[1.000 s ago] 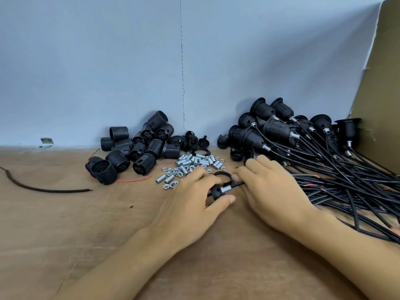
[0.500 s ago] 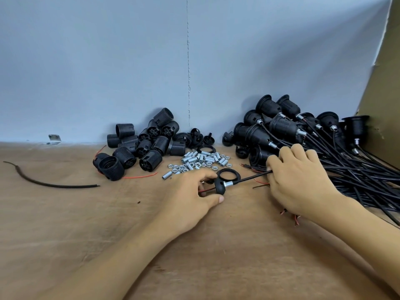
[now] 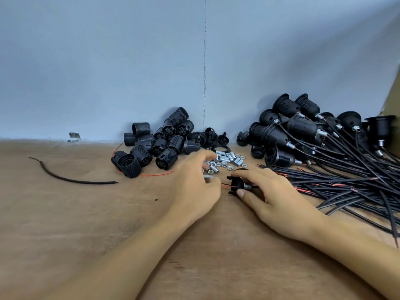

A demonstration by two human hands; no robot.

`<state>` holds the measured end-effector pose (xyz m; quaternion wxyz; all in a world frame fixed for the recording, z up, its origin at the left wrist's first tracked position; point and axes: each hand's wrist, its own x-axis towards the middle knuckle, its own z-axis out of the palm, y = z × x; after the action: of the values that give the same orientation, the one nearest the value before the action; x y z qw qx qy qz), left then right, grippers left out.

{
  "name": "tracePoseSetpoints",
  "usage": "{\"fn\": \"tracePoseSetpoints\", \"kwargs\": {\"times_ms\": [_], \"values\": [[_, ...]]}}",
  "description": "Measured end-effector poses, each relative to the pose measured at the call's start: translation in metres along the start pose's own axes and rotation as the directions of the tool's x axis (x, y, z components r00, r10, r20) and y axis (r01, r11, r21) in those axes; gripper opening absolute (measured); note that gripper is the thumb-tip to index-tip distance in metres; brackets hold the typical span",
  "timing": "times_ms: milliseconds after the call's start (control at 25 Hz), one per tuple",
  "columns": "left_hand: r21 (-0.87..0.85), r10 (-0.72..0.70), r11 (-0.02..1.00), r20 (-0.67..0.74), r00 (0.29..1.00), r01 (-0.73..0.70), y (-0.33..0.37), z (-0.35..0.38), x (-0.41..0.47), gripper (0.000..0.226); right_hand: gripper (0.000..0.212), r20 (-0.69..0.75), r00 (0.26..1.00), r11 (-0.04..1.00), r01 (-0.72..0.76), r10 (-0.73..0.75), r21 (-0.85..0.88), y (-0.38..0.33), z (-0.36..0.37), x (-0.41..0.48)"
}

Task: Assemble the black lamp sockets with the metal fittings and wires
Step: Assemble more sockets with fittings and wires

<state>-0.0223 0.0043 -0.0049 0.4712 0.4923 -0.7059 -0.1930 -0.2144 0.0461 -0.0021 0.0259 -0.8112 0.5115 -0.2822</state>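
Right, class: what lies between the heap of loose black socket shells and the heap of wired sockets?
In the head view, a scatter of metal fittings, partly under the left hand, with a few black caps behind them.

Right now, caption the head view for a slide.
Right hand holds a socket cap beside the left hand, fittings and sockets piled behind.

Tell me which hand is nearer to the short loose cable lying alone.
Left. The left hand lies right of the cable; the right hand, holding a socket cap, is farther right.
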Motion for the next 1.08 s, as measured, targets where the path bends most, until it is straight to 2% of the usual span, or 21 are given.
{"fn": "tracePoseSetpoints", "kwargs": {"times_ms": [80,120,200,280,360,400,480,600,760,840,960,1080], "values": [[0.265,0.055,0.964,-0.159,0.986,-0.011,-0.003,-0.005,0.005,0.037,0.036,-0.017,1.0,1.0,-0.002,0.002,-0.007,0.0,0.002,0.0],[0.38,0.06,0.925,-0.189,0.98,0.017,-0.007,-0.007,0.008,0.039,0.036,-0.019,1.0,1.0,-0.006,0.005,-0.01,0.0,0.003,0.0],[0.503,-0.018,0.858,-0.171,0.985,0.103,-0.015,-0.01,0.012,0.049,0.035,-0.025,1.0,1.0,-0.014,0.014,-0.013,0.001,0.004,0.002],[0.535,-0.17,0.82,-0.111,0.979,0.203,-0.02,-0.011,0.015,0.054,0.034,-0.023,1.0,1.0,-0.02,0.02,-0.011,0.001,0.004,0.001],[0.526,-0.278,0.804,-0.078,0.957,0.276,-0.022,-0.013,0.017,0.049,0.033,-0.02,0.998,0.998,-0.055,0.056,0.016,0.0,0.004,0.0],[0.517,-0.286,0.806,-0.085,0.954,0.288,-0.021,-0.014,0.018,0.043,0.034,-0.026,0.995,0.995,-0.09,0.091,0.042,-0.001,0.003,0.0],[0.48,-0.225,0.837,-0.139,0.964,0.264,-0.022,-0.018,0.018,0.028,0.033,-0.052,0.988,0.986,-0.144,0.148,0.083,0.0,0.001,-0.001],[0.411,-0.134,0.884,-0.23,0.964,0.221,-0.022,-0.023,0.016,0.008,0.029,-0.049,0.994,0.994,-0.094,0.096,0.059,-0.001,0.0,-0.001],[0.378,-0.106,0.904,-0.248,0.963,0.197,-0.025,-0.024,0.018,0.032,0.018,-0.027,0.999,0.999,-0.038,0.039,0.012,0.0,-0.003,-0.002],[0.397,-0.063,0.904,-0.244,0.968,0.159,-0.025,-0.019,0.017,0.036,0.015,-0.016,0.999,0.999,-0.036,0.036,0.003,0.002,-0.005,-0.003],[0.327,0.13,0.944,-0.23,0.964,-0.049,-0.015,-0.013,0.011,0.046,0.008,-0.006,0.999,0.999,-0.051,0.051,-0.012,0.004,-0.008,-0.004],[0.181,0.272,0.95,-0.071,0.96,-0.256,0.005,0.0,-0.007,0.062,0.005,-0.091,0.99,0.991,-0.101,0.108,0.083,0.005,-0.011,-0.003]]}}
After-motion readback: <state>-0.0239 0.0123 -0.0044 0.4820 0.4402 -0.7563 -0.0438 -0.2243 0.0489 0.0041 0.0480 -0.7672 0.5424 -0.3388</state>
